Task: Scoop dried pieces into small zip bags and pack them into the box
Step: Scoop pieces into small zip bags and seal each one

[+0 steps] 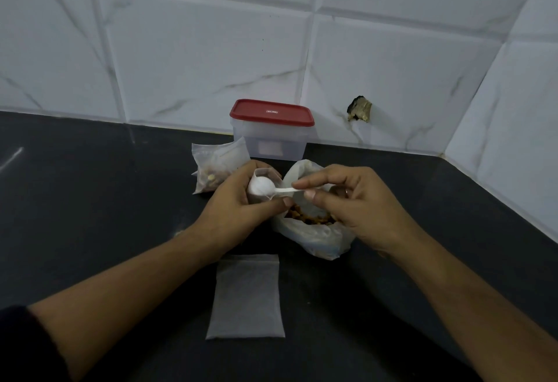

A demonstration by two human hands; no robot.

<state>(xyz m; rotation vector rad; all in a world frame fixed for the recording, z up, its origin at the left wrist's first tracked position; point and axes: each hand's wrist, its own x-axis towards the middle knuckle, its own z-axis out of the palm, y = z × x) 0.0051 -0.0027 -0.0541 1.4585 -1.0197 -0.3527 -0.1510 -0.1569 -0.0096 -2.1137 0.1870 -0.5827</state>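
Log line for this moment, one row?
left hand: holds small zip bag | right hand: pinches white spoon, bowl at bag mouth | box: lid on

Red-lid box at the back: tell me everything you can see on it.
The box is a rectangular tub of frosted clear plastic with a red lid fitted on, so it is closed. The lid has a small pale mark at its centre. A pale rectangular label sits on the front wall. The box stands upright on the dark counter against the tiled wall. No contents show through. A filled bag overlaps its lower left corner; contact cannot be told.
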